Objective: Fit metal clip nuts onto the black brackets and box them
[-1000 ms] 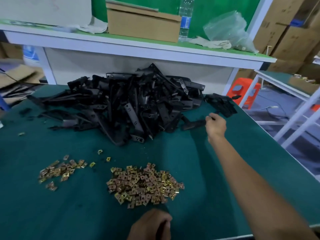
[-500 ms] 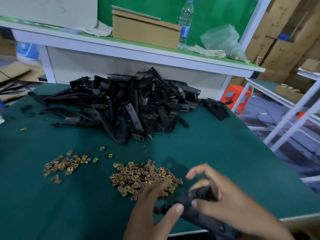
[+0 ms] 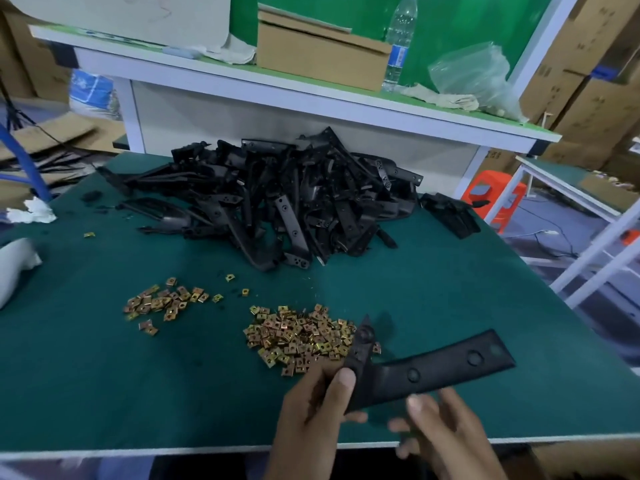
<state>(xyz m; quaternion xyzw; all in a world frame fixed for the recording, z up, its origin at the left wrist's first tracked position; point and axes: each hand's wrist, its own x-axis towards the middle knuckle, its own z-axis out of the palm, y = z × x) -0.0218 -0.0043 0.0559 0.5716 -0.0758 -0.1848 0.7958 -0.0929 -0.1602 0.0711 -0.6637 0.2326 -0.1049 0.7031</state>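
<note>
A long black bracket (image 3: 433,370) with round holes is held just above the table's front edge. My left hand (image 3: 311,417) grips its left end, thumb on top. My right hand (image 3: 446,434) touches the bracket's lower edge from below with its fingers loosely curled. A big heap of black brackets (image 3: 284,202) lies at the back of the green table. A pile of brass-coloured clip nuts (image 3: 298,336) sits just beyond my left hand, and a smaller scatter of clip nuts (image 3: 162,301) lies to the left.
The green table (image 3: 104,375) ends in a white front edge near me. A small stack of black parts (image 3: 450,216) lies at the back right. On the raised shelf stand a cardboard box (image 3: 318,53), a water bottle (image 3: 398,46) and a plastic bag (image 3: 474,77). An orange stool (image 3: 495,195) stands right.
My right hand took a bracket from the heap's right side and brought it to the front edge. My left hand now grips its left end, and the bracket lies spread out to the right.
</note>
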